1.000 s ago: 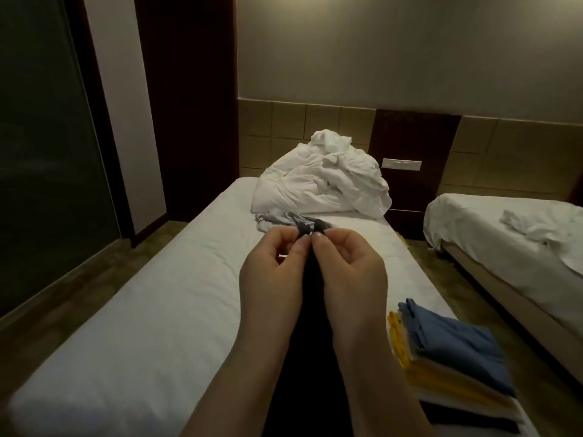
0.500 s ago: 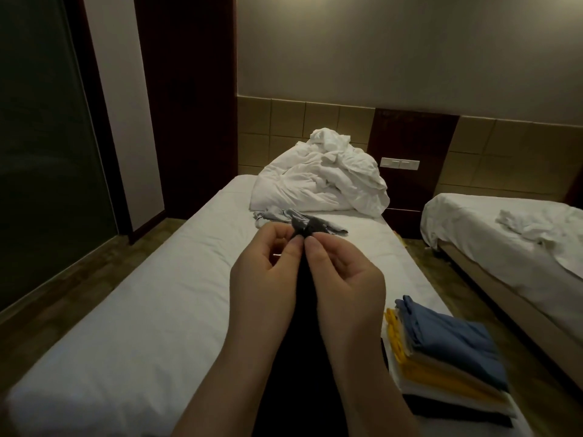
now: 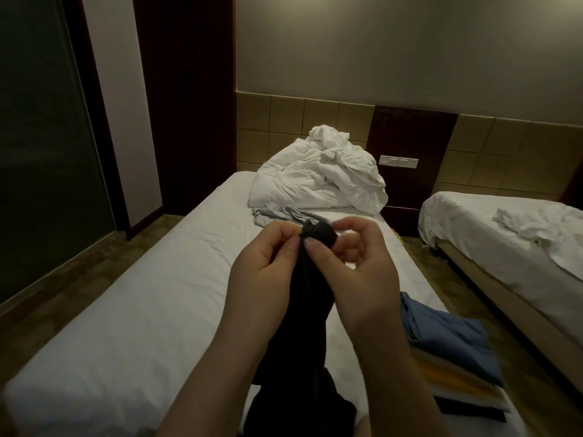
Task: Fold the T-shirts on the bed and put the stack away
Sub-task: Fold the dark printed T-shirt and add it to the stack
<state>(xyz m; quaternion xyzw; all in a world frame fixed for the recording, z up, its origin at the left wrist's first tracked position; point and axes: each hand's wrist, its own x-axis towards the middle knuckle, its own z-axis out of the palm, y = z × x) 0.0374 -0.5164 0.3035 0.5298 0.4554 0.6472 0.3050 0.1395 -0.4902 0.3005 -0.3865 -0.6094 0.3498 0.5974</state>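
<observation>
While both of my hands are raised over the bed (image 3: 126, 310), I hold a dark T-shirt (image 3: 304, 310) by a bunched bit of its top edge, and the rest of it hangs down between my forearms to the sheet. My left hand (image 3: 262, 263) has its fingers curled, with thumb and forefinger pinching the cloth from the left. My right hand (image 3: 356, 269) pinches the same bunch from the other side, thumb against the fabric and the other fingers loosely bent behind it. To my right, near the bed's edge, lies the stack of folded shirts (image 3: 454, 351), a blue one on top, yellow and pale ones under it, and a dark one at the bottom. Beyond my hands a grey shirt (image 3: 277, 212) lies crumpled on the sheet, just in front of a heaped white duvet (image 3: 321, 181) at the head of the bed. A second bed (image 3: 504, 241) stands further right.
</observation>
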